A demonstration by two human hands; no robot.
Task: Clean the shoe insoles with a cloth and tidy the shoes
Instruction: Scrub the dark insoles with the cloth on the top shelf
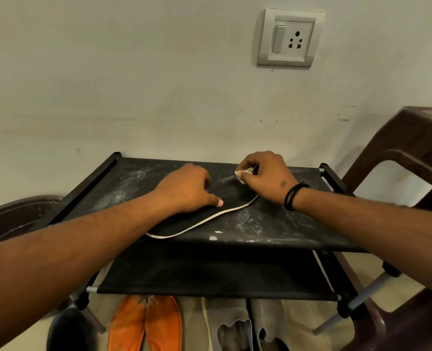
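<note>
While my left hand (187, 188) pressed the insole (204, 214) flat on the shelf (123, 183), my right hand (265, 173) pinched the cloth (244, 173); wiping underway, shoes (146, 323) untidied below.

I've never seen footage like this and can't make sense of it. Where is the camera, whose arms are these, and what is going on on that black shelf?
There is no machine here. The one picture comes from a wide-angle camera worn on a person's head, looking forward and down, so the two arms are that person's own. In front stands a black fabric shoe rack against a wall, its top shelf dusty. On that shelf lies a dark shoe insole with a pale edge. The left hand rests on the insole, holding it down. The right hand pinches a small pale cloth at the insole's far end. Below the rack, orange shoes stand on the floor.
</note>
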